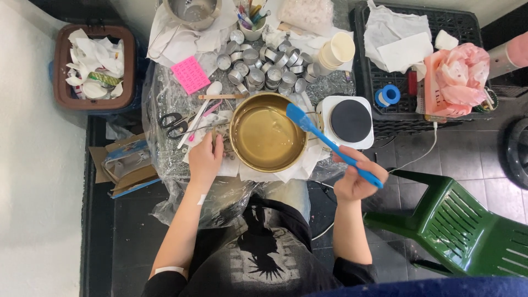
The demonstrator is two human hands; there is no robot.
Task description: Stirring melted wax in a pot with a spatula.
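The right hand (352,179) grips a blue spatula (330,144), its blade above the right rim of the pot (268,132). The left hand (206,159) closes on the pot's handle at the table's near edge. The pot sits close to that edge, so a hard scrape could likely tip it off; drips may land on the hot plate (350,121) just beside it. The small table (176,99) is wrapped in crinkled plastic and crowded with little metal cups (264,69). A bin (94,66) stands at left and a green chair (467,225) at right, on dark floor tiles.

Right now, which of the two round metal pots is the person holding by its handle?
The gold pot in the middle; the left hand grips its handle. The steel pot sits untouched at the table's far edge.
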